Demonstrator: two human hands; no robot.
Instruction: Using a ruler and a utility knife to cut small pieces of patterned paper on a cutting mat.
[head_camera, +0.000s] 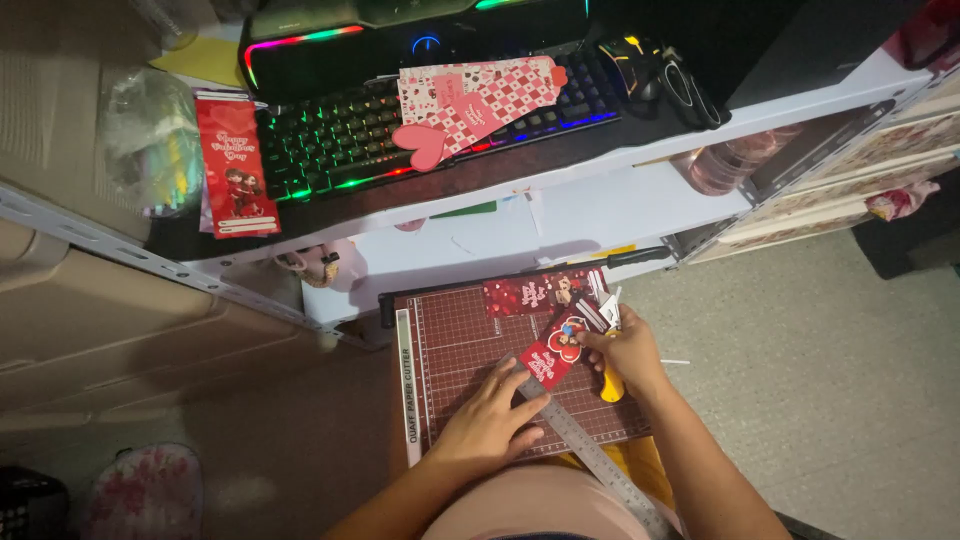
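Two bare forearms, no sleeves, pale pink garment at lap

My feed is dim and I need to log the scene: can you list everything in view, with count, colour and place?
Grid-marked paper cutter board: one, dark red with a white side strip, on the lap.
Metal ruler: one, silver, diagonal across the board.
Small printed card: one, red with a heart, under the ruler's top end.
Printed paper strip: one, red, at the board's top edge.
Yellow-handled craft knife: one, in the right hand.
Backlit keyboard: one, black with rainbow lights, on the shelf.
Checked heart-tipped paper sleeve: one, pink and white, on the keyboard.
Tall printed tag: one, red, left of the keyboard.
Left hand: pressing down the ruler.
Right hand: gripping the knife at the card.
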